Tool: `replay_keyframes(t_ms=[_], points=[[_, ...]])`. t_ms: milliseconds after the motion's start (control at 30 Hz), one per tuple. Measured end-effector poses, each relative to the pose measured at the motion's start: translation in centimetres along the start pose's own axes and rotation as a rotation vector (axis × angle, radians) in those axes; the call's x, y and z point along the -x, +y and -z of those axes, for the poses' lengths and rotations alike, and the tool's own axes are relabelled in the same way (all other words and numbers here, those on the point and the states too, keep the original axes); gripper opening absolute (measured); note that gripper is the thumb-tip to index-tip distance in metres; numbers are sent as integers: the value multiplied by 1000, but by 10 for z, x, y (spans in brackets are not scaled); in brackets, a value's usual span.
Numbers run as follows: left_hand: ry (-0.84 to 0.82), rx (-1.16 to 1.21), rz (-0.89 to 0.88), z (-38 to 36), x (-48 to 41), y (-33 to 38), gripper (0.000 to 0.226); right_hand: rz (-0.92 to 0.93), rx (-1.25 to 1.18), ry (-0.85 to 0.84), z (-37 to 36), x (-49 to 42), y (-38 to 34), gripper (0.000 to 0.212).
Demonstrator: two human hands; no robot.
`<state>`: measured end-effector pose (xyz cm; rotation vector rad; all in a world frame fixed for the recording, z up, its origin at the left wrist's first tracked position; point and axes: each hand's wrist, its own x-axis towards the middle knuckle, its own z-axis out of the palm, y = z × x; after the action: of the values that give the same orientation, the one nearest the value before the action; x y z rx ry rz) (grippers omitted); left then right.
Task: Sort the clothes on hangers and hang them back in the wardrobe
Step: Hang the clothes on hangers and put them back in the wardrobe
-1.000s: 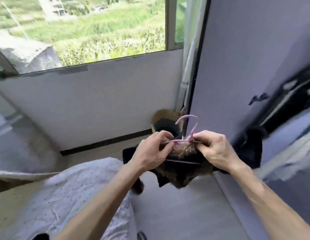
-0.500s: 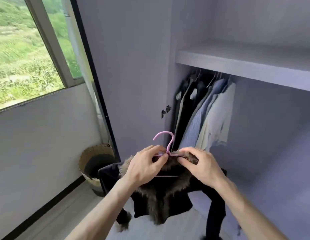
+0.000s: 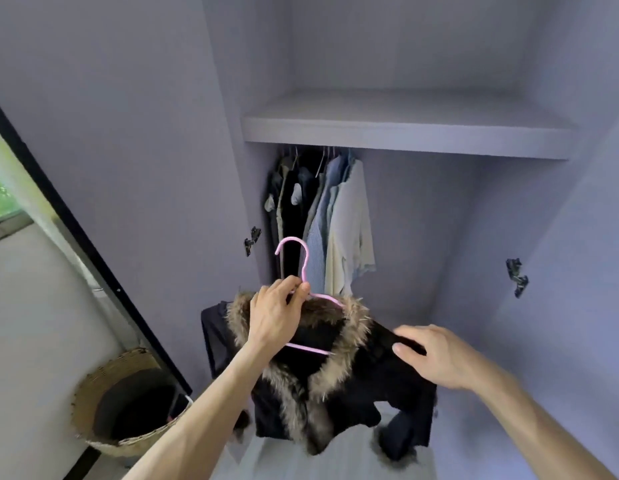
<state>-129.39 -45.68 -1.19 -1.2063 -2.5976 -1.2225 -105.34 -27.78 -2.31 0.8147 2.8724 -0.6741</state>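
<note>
A black jacket with a brown fur collar [image 3: 335,386] hangs on a pink hanger [image 3: 297,258] in front of the open wardrobe. My left hand [image 3: 275,311] pinches the hanger at the base of its hook and holds it up. My right hand [image 3: 436,355] lies with relaxed fingers on the jacket's right shoulder. Several shirts and dark garments [image 3: 321,220] hang under the wardrobe shelf [image 3: 405,133], bunched at the left of the rail; the rail itself is hidden by the shelf.
A woven basket [image 3: 103,407] stands on the floor at lower left beside the open wardrobe door [image 3: 128,168]. Black hinges [image 3: 515,277] sit on the right wardrobe wall. A window [image 3: 3,195] shows at far left. To the right of the hung clothes there is free room.
The view has swung from the window up to the wardrobe. My left hand has raised the hanger by its neck. My right hand has left the collar and moved right onto the jacket's shoulder.
</note>
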Motion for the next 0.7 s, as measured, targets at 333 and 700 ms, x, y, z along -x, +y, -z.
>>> replay_keyframes(t_ms=[333,700], points=[[-76,89,40,-43,-47,13,32,47,-406,-271,32,24,-2,21],[-562,-119,29,-45,-77,30,53,28,-1044,-224,-3,26,-30,46]])
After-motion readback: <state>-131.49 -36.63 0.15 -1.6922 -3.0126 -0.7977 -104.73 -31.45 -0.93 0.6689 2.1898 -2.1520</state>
